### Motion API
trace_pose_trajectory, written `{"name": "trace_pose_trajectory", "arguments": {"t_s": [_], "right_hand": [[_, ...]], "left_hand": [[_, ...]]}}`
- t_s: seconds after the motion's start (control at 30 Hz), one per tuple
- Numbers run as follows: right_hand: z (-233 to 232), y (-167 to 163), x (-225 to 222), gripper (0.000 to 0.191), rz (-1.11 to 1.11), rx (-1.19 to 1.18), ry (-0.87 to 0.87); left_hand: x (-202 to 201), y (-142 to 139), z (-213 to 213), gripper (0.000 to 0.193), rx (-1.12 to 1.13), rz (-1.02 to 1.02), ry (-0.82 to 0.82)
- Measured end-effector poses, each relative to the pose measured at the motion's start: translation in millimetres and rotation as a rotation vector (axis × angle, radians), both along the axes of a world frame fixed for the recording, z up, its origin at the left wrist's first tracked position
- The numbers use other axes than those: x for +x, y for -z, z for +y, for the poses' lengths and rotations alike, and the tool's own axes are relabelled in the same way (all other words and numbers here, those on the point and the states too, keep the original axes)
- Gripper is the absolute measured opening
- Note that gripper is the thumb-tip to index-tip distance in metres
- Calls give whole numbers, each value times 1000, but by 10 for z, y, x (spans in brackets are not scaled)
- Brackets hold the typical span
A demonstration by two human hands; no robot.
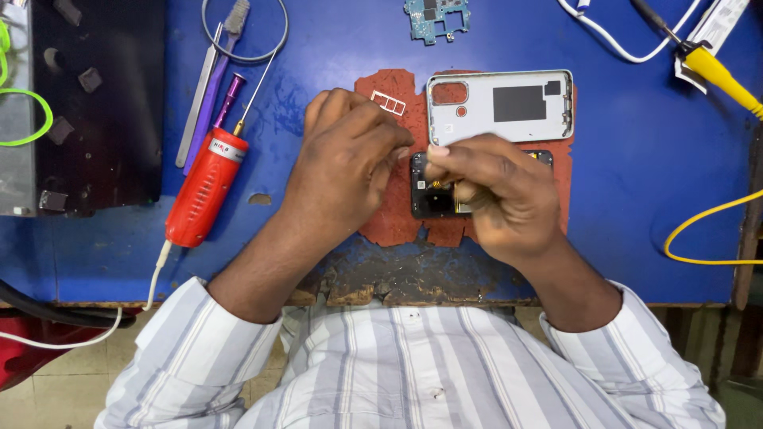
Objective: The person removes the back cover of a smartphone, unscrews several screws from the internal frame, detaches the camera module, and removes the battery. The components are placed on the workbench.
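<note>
Both hands are curled nearly closed over a dark opened phone body (433, 199) on a red mat (397, 222) on the blue table (636, 159). The left hand (346, 163) pinches at its upper edge; the right hand (493, 191) covers its right part, fingertips pressed to it, though whether they grip anything I cannot tell. A white back cover (501, 106) lies just beyond the right hand.
</note>
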State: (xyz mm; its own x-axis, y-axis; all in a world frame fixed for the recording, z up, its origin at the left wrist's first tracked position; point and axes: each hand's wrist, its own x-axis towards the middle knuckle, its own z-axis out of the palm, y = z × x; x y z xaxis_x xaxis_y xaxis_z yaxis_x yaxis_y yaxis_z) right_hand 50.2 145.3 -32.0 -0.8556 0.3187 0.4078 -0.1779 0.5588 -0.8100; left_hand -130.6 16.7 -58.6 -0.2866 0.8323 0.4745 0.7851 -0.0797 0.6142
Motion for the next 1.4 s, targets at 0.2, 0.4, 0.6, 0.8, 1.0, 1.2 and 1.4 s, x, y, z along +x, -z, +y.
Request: {"name": "trace_pose_trajectory", "arguments": {"t_s": [0.2, 0.4, 0.6, 0.8, 1.0, 1.2, 1.4], "right_hand": [[15, -2, -14, 42, 35, 135, -4], [-15, 18, 69, 49, 6, 161, 38], [-25, -37, 135, 50, 26, 185, 97], [-23, -4, 44, 42, 130, 91, 155], [9, 53, -26, 37, 52, 155, 189], [12, 51, -37, 39, 19, 173, 168], [10, 65, -54, 42, 14, 202, 142]], "left_hand": [[9, -2, -12, 16, -43, -28, 50], [18, -7, -8, 13, -98, 0, 85], [27, -27, -6, 18, -129, -32, 172], [36, 26, 37, 8, -119, 77, 104], [-39, 99, -3, 7, -92, 148, -117], [-22, 131, 14, 6, -104, 125, -171], [-13, 150, 44, 7, -100, 126, -174]]}}
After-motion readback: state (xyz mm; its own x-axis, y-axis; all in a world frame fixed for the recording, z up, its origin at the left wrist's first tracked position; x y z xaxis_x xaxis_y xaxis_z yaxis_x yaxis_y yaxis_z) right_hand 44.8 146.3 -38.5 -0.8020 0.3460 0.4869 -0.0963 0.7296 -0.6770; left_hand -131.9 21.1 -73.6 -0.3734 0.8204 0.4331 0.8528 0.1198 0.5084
